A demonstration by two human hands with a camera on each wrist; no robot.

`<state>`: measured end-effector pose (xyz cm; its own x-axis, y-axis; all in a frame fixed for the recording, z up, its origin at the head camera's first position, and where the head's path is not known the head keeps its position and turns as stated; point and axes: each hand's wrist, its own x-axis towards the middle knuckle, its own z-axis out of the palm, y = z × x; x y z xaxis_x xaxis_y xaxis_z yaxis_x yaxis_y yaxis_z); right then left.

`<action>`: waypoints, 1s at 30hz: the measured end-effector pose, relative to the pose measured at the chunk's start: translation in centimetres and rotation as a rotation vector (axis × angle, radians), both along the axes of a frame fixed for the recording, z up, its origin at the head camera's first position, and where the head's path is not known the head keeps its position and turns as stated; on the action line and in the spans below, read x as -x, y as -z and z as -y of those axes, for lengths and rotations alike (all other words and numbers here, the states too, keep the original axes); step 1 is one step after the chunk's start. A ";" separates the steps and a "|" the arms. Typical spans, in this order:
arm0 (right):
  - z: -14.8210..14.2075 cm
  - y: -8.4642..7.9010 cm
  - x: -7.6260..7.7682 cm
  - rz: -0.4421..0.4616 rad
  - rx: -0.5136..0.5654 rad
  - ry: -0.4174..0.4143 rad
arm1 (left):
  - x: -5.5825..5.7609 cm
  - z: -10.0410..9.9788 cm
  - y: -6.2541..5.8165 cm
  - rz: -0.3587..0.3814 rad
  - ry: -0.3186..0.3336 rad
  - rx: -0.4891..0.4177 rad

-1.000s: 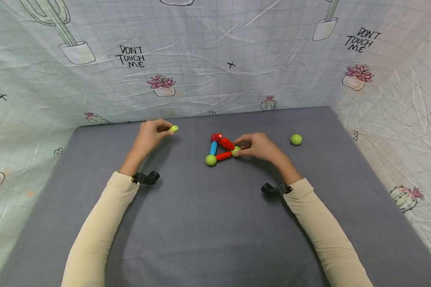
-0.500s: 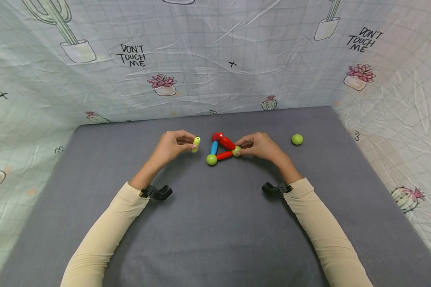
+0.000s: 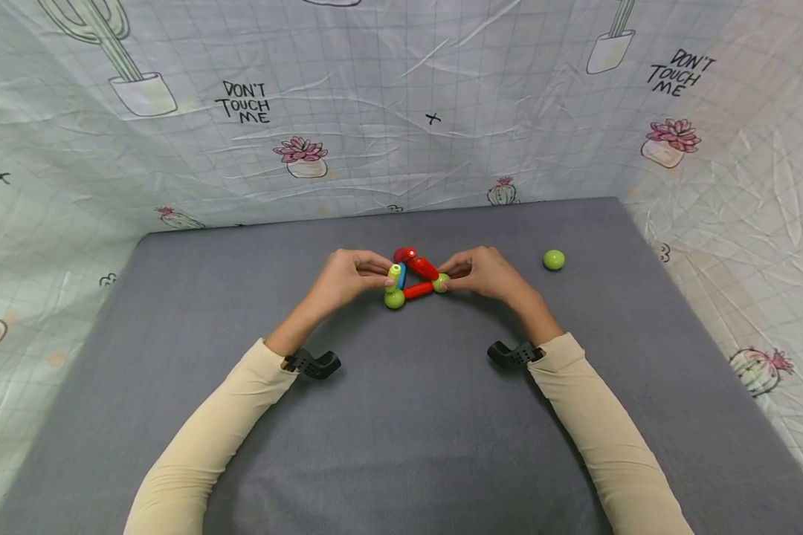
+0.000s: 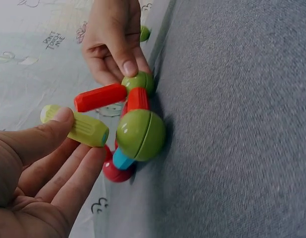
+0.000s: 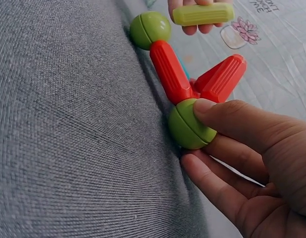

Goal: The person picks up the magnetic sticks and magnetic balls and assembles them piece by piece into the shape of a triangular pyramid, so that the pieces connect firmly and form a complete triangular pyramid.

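In the head view, my left hand (image 3: 351, 279) pinches a yellow-green rod (image 3: 393, 277) between thumb and fingers. One end of it hovers close to the left green ball (image 4: 141, 135) in the left wrist view. My right hand (image 3: 485, 275) pinches the right green ball (image 5: 192, 124). A red rod (image 5: 170, 72) links these balls along the table. Another red rod (image 4: 99, 97) sticks up from the right ball. Behind, a blue rod (image 3: 402, 276) joins the left ball to a red ball (image 3: 400, 255). More red behind is partly hidden.
A loose green ball (image 3: 553, 260) lies on the grey tabletop (image 3: 401, 416), to the right of my right hand. A printed cloth (image 3: 388, 96) hangs behind the table and along its sides. Each wrist wears a black camera mount (image 3: 314, 364).
My left hand has moved right and toward me with the yellow-green rod, which has turned upright and come over the left green ball. My right hand stays at its ball.
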<state>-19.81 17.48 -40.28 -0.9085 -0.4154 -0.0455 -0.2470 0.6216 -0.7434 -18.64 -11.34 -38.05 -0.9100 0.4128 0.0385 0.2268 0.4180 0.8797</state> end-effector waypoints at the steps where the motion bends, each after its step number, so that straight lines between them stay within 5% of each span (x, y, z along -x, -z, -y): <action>1: 0.0 0.0 0.0 -0.001 0.000 0.001 | 0.0 -0.1 0.1 0.001 0.005 0.001; 14: 0.0 0.0 -0.2 0.006 0.006 -0.001 | 0.3 -1.5 0.7 -0.051 0.036 0.053; 30: 0.0 -0.1 -0.1 -0.003 -0.008 -0.014 | 1.0 -1.7 0.3 -0.027 0.033 0.078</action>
<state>-19.68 17.50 -40.18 -0.9028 -0.4276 -0.0463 -0.2576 0.6240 -0.7378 -19.62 -9.62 -38.34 -0.8948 0.4456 0.0294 0.2649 0.4765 0.8383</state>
